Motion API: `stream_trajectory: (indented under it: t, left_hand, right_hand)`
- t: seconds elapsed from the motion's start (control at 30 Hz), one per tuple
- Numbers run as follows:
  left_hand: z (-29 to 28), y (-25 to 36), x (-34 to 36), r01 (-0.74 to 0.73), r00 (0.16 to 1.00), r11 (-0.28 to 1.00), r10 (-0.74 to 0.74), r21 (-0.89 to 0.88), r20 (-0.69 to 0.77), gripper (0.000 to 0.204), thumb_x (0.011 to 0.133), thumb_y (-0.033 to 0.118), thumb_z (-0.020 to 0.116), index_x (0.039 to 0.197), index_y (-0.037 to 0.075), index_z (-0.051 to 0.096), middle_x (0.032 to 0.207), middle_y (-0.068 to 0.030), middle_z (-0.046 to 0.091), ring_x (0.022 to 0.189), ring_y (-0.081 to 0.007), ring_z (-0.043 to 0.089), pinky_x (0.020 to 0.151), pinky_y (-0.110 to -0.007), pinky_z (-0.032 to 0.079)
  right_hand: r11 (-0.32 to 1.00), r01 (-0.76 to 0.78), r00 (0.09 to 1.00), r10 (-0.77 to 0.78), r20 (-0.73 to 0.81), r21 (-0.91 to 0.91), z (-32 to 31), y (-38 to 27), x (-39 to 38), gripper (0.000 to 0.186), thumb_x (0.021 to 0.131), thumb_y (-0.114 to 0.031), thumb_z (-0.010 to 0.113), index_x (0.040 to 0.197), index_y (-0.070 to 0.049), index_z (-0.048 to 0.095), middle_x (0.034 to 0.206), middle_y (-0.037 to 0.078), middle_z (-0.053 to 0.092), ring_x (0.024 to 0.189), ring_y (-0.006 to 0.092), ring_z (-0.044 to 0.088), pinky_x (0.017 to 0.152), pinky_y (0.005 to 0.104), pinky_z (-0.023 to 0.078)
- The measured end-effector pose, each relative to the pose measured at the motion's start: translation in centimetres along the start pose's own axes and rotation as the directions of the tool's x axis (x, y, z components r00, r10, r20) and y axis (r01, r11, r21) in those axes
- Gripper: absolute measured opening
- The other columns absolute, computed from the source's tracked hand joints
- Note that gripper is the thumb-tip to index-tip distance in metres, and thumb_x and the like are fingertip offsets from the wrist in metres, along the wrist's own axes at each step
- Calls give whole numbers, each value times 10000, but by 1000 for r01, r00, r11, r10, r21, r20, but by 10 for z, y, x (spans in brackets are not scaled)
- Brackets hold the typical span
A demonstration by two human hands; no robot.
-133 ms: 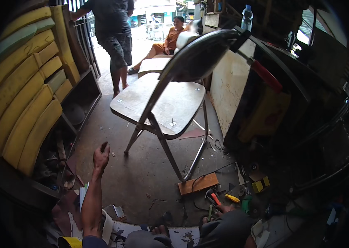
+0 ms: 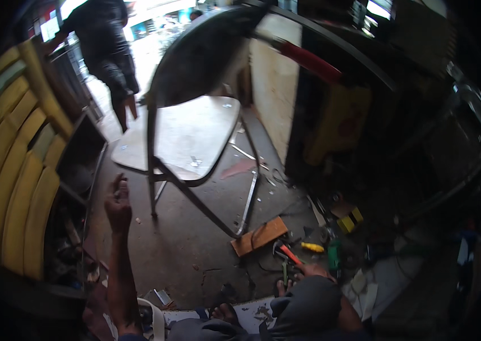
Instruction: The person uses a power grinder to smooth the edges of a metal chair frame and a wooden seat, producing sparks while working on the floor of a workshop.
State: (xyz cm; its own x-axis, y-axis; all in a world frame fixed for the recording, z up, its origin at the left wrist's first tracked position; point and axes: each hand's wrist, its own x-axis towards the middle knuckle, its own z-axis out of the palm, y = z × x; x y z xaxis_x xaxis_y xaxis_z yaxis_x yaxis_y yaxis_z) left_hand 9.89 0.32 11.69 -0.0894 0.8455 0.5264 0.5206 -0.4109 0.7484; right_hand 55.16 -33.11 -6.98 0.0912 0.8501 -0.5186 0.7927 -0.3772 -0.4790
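Note:
My left hand (image 2: pixel 118 202) is raised just below the near left edge of the pale wooden seat (image 2: pixel 183 128) of a metal folding chair (image 2: pixel 189 54), fingers loosely bent and apart, with nothing visible in them. Low at right, my right hand (image 2: pixel 314 270) grips a hammer (image 2: pixel 290 253) with an orange handle, beside my bare foot. Near it lie a yellow-handled tool (image 2: pixel 312 248), a green power tool (image 2: pixel 334 253) and a wooden board (image 2: pixel 258 237) against the chair's lower frame.
Yellow foam pieces (image 2: pixel 18 187) are stacked at left. A person (image 2: pixel 101 45) stands in the bright doorway; another is mostly hidden behind the chair. A pale panel (image 2: pixel 269 96), dark clutter (image 2: pixel 439 170) and a yellow-black object (image 2: pixel 349 220) are at right. Offcuts litter the floor.
The view has turned, shifting the scene left and upward and blurring it. The seated person in orange is now mostly behind the chair back. My left hand appears higher and farther left in the picture.

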Motion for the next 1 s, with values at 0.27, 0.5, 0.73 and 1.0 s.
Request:
stream_trajectory:
  t: [0.27, 0.5, 0.73, 1.0]
  left_hand:
    - [53, 72, 28, -332, 943, 938, 333, -99, -7, 396, 1128, 282, 412, 1320, 3, 617, 1074, -73, 716, 923, -143, 664, 867, -302, 499]
    - [60, 70, 30, -170, 985, 886, 168, -432, -43, 435, 1125, 330, 407, 1288, -14, 618, 945, -63, 695, 856, -148, 659, 826, -317, 506]
    - [78, 101, 16, -151, 988, 903, 121, -401, -98, 403, 1112, 323, 439, 1230, 7, 660, 882, -26, 697, 799, -95, 632, 707, -265, 465]
    - [61, 100, 1, -6, 1000, 852, 19, -524, 20, 281, 1075, 177, 552, 1281, 18, 658, 1013, -54, 705, 872, -108, 632, 739, -278, 507]
  right_hand:
    - [974, -101, 856, 188, -481, 201, 4, 63, -15, 360, 884, -202, 675, 1186, -6, 698, 1082, 274, 696, 1073, 460, 648, 954, 503, 516]
    - [846, -348, 625, 530, -573, 403, 34, 169, 44, 879, 736, -342, 873, 1452, -48, 456, 1417, 290, 530, 1321, 472, 511, 1095, 487, 448]
    - [736, -318, 832, 518, -196, 598, 29, 243, 73, 890, 553, -292, 953, 1304, -18, 561, 1147, 155, 702, 1007, 291, 716, 849, 426, 600]
    - [351, -443, 762, 632, 140, 825, -33, 142, 45, 448, 731, -228, 807, 1055, 14, 616, 865, 127, 661, 685, 287, 710, 616, 451, 614]
